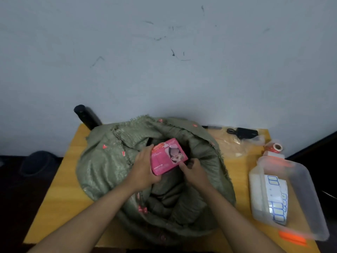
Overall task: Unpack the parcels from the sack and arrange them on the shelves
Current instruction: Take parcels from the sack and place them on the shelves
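Note:
A wide, rumpled green woven sack lies with its mouth open on a yellow wooden table. Just above the sack's mouth is a pink printed parcel, tilted. My left hand grips its left edge, fingers curled under it. My right hand pinches the parcel's lower right corner with fingertips. The inside of the sack below the parcel is dark folds; no other parcel shows there.
A clear plastic tub with a roll of blue-bordered labels stands at the table's right. Behind it lie a tape roll, a plastic bag and a black device. A black cylinder leans at the back left against the wall.

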